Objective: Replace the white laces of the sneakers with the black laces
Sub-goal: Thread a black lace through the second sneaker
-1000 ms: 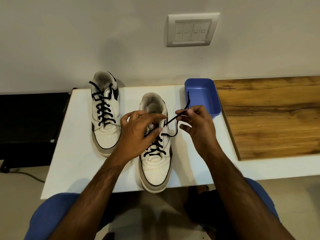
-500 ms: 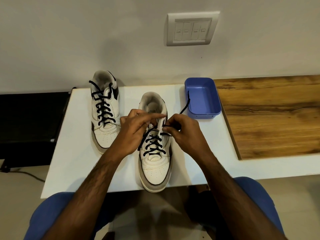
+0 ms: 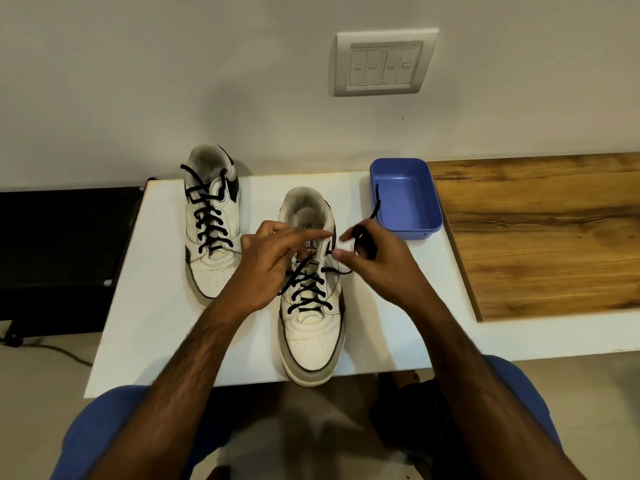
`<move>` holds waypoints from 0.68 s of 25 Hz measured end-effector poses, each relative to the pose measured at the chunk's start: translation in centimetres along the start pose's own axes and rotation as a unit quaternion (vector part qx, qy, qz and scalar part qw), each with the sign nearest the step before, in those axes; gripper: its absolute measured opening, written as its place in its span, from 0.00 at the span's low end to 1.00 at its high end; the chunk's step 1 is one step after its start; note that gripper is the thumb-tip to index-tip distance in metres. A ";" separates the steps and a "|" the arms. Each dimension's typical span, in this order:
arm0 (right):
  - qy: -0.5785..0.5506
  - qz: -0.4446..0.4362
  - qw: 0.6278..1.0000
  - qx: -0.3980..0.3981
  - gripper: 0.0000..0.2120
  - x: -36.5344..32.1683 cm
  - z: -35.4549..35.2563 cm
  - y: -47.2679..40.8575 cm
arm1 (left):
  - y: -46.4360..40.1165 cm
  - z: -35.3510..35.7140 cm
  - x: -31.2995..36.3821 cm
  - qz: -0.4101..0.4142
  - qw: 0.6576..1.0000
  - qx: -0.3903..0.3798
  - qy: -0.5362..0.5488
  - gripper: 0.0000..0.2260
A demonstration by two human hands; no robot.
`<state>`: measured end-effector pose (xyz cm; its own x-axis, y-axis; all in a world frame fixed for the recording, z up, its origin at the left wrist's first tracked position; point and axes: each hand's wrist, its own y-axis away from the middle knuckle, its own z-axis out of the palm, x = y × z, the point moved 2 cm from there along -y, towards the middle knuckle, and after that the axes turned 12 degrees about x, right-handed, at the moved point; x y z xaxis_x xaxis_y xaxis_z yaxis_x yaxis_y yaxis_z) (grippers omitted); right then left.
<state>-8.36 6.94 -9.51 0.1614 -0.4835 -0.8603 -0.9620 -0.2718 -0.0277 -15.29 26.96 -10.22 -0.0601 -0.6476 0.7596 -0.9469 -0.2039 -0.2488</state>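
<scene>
Black lace (image 3: 306,282) is threaded thru most eyelets of the near sneaker (image 3: 311,299), which sits toe toward me at the front edge of the white table (image 3: 138,306). My right hand (image 3: 377,261) is just right of that sneaker's tongue, thumb & fingers curled round the free end of the lace; the end loops over my fingers and trails off toward the blue tray (image 3: 405,199), behind-right of the sneaker. My left hand (image 3: 270,265) is on the sneaker's left side, index finger stretched across the tongue, other fingers bent at the upper eyelets; can't tell if they pinch the lace there. 2nd sneaker (image 3: 211,223), behind-left of the near one, is laced in black to the top. Wood board (image 3: 540,237) lies right of the tray.
</scene>
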 end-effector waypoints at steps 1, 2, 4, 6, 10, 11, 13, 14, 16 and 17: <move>0.046 -0.023 0.999 -0.012 0.10 0.1 0.4 0.0 | 0.0 0.0 0.0 0.000 1.000 0.001 -0.001 0.22; 0.078 -0.043 0.996 -0.016 0.08 0.2 0.7 0.0 | 0.0 0.0 0.0 0.000 1.000 0.002 -0.002 0.23; 0.081 -0.061 0.995 -0.008 0.04 0.3 0.8 -0.2 | 0.0 0.1 0.0 0.000 1.000 0.002 -0.006 0.24; 0.002 -0.068 0.997 0.026 0.04 0.1 0.5 -0.3 | 0.0 0.2 0.2 0.002 1.000 0.004 -0.013 0.25; -0.346 -0.014 0.928 0.136 0.05 -0.4 -1.4 -0.4 | 0.0 0.3 0.0 0.012 1.000 0.012 -0.010 0.26; -0.415 0.029 0.898 0.144 0.06 -0.4 -1.6 -0.4 | 0.0 0.3 0.0 0.012 1.000 0.012 -0.008 0.26; -0.392 0.090 0.905 0.139 0.04 -0.5 -1.3 -0.2 | 0.0 0.3 -0.3 0.012 1.000 0.011 -0.004 0.25; -0.302 0.086 0.941 0.122 0.03 -0.5 -1.0 -0.2 | -0.1 0.3 -0.3 0.012 1.000 0.011 -0.003 0.25; -0.110 0.035 0.992 0.047 0.08 -0.2 0.1 0.1 | 0.0 0.4 -0.3 0.013 1.000 0.009 -0.005 0.25; -0.044 0.011 0.999 0.012 0.10 -0.2 0.6 0.2 | 0.0 0.4 -0.2 0.014 1.000 0.009 -0.006 0.25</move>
<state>-8.73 7.49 -9.67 0.1222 -0.4141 -0.9020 -0.9702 -0.2416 -0.0205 -15.20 26.83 -10.63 -0.0828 -0.6621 0.7448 -0.9393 -0.1979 -0.2803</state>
